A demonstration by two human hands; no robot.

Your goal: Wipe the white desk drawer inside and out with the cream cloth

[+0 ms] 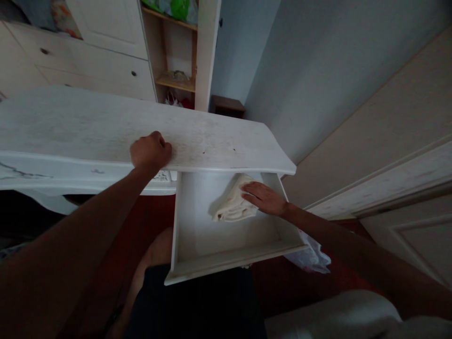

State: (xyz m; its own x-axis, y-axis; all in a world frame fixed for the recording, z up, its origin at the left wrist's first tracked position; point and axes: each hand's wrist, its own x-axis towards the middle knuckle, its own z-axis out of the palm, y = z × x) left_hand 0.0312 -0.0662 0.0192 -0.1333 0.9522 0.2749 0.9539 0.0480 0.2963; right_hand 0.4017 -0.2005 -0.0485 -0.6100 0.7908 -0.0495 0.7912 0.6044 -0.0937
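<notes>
A cream folded cloth lies inside the pulled-out white drawer, slanting toward its back edge. My right hand rests on the cloth's right side, its fingers stretched out over the fabric. On the worn white tabletop sits my left hand, closed in a fist near the front edge, left of the drawer. Nothing shows in that fist. Around the cloth, the drawer's bare bottom is visible.
Behind the table stands a white cabinet with drawers and an open shelf section. A plastic bag hangs or lies right of the drawer. My legs are under the drawer's front, above a red floor. A wall borders the right.
</notes>
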